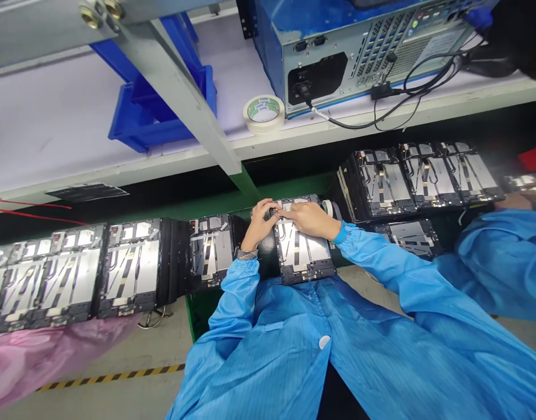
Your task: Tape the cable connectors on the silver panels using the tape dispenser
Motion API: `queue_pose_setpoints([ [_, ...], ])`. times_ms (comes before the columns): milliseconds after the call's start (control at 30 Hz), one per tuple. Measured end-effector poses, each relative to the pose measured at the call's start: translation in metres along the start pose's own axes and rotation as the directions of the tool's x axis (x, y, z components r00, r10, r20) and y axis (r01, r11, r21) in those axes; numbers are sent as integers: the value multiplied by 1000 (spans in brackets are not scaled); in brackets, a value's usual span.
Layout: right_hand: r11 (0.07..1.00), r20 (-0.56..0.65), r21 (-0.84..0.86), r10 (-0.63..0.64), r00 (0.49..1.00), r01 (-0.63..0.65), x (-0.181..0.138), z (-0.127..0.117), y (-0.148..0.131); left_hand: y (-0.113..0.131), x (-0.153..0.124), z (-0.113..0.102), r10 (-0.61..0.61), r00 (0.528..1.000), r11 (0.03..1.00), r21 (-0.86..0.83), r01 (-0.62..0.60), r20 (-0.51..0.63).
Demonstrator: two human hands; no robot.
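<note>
An opened tablet (314, 249), its silver inner plate and dark ribbon cables showing, lies in front of me at the bench edge. My left hand (261, 225) is at its upper left corner, thumb and bent fingers closed near the top edge. From the right, my right hand (314, 219) reaches over the upper part, fingers together and tips pressed down close to my left thumb. Whatever is between the fingertips is too small to make out. Just beyond my right hand stands a white tape roll (328, 207), partly hidden.
Stacks of similar opened tablets stand left (132, 262) and right (384, 181). Blue-sleeved arms (504, 256) of a co-worker are at right, a pink sleeve (62, 356) at left. The shelf bears a tape roll (264, 114), blue bin (158, 125) and computer case (320, 76).
</note>
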State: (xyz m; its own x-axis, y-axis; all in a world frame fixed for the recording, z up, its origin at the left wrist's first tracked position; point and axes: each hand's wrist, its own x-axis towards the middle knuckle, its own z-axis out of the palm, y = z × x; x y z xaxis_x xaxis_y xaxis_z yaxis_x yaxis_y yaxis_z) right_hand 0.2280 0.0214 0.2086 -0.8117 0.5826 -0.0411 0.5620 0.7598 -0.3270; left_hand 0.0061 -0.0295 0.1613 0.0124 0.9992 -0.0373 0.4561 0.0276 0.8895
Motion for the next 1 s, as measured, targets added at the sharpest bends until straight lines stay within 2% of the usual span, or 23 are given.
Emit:
queue_pose_setpoints([
  [233, 995, -5, -38, -97, 995, 97, -3, 2, 8, 2, 12, -13, 16, 996, 1000, -11, -15, 84],
  [433, 1000, -221, 2, -8, 975, 8, -18, 1, 7, 6, 21, -15, 69, 991, 997, 26, -73, 118],
  [567, 997, -166, -34, -76, 983, 71, -21, 9, 1, 2, 27, -16, 67, 989, 997, 22, -71, 134],
  [767, 998, -97, -55, -41, 994, 36, -14, 18, 0, 6, 30, -17, 78, 988, 996, 23, -82, 130],
  [900, 997, -103, -58, -49, 994, 43, -14, 18, 0, 12, 32, -19, 61, 989, 993, 88, -73, 131],
  [1000, 1000, -177, -19, -13, 984, 10, -20, 20, 0, 14, 35, -18, 76, 985, 993, 81, -90, 154],
])
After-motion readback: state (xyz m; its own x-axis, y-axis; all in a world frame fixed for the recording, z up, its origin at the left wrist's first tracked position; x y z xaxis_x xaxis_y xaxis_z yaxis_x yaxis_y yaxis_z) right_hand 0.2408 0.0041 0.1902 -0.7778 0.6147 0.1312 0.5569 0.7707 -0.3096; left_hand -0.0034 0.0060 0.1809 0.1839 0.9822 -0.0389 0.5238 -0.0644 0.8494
